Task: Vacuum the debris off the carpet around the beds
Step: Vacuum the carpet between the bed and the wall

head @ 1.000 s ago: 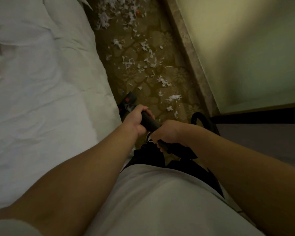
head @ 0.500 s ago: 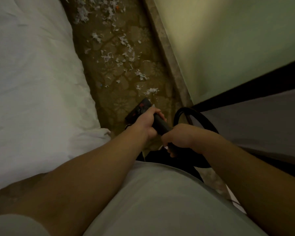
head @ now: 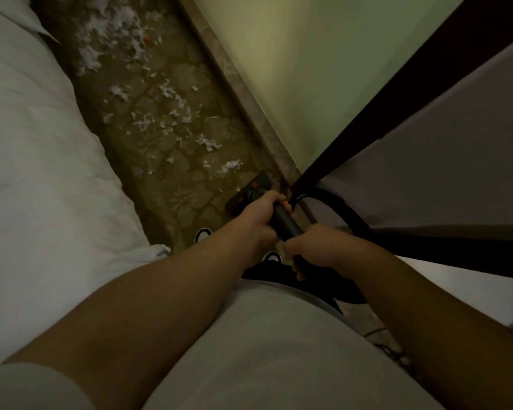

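Both hands grip vacuum wand [head: 285,221]: left hand [head: 262,214] higher, right hand [head: 314,250] lower; nozzle [head: 249,192] on carpet [head: 172,202] by baseboard [head: 249,110]; near strip looks clean, white debris [head: 172,119] ahead beside bed [head: 42,143] remains

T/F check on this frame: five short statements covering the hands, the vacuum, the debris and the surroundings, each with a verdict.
1. Both the left hand and the right hand grip the vacuum wand. True.
2. The vacuum head sits on the carpet close to the baseboard. True.
3. The carpet ahead of the vacuum head is already clean. False: white debris is strewn along it.
4. A desk fills the person's left side. False: a white bed fills it.
5. A black hose loops to the right of the hands. True.
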`<state>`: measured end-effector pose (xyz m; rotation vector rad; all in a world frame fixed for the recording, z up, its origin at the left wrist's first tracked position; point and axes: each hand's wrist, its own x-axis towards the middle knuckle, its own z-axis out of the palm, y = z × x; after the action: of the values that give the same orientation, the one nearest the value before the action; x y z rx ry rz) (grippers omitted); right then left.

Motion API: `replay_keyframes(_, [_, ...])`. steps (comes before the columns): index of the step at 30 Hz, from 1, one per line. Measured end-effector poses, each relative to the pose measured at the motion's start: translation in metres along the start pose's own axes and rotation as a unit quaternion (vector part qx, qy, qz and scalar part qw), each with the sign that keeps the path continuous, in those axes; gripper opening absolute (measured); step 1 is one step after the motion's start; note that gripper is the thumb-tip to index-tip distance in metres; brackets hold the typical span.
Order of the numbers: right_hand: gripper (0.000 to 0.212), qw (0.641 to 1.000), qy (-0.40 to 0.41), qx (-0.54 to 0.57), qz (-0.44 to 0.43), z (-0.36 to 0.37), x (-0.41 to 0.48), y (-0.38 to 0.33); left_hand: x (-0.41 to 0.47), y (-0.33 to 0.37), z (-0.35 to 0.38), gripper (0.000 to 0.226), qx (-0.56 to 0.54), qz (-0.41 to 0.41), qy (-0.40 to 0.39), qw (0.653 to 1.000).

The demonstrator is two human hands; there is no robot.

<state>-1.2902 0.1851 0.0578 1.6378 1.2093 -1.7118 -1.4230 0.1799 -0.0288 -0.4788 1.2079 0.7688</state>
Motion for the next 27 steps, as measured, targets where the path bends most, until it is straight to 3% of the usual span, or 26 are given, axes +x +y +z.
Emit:
replay_keyframes(4, [0.018,1.000,0.006,0.008,-0.001,0.008,0.005,-0.024,-0.003,0.026,-0.009,0.018,0.011,0.009,-0.002,1.000])
replay_keyframes(10, [0.042,1.000,0.026,0.001,-0.006,0.036,0.027,-0.102,-0.007,0.102,-0.046,0.023,0.003,0.014,-0.011,1.000])
replay_keyframes(21, [0.016,1.000,0.026,0.009,0.004,0.100,0.079,-0.302,-0.012,0.293,-0.145,0.025,-0.003,0.034,0.011,0.999])
replay_keyframes(27, [0.024,0.999,0.020,-0.036,-0.016,0.124,0.101,-0.384,-0.021,0.372,-0.188,0.022,-0.021,0.061,0.024,0.998])
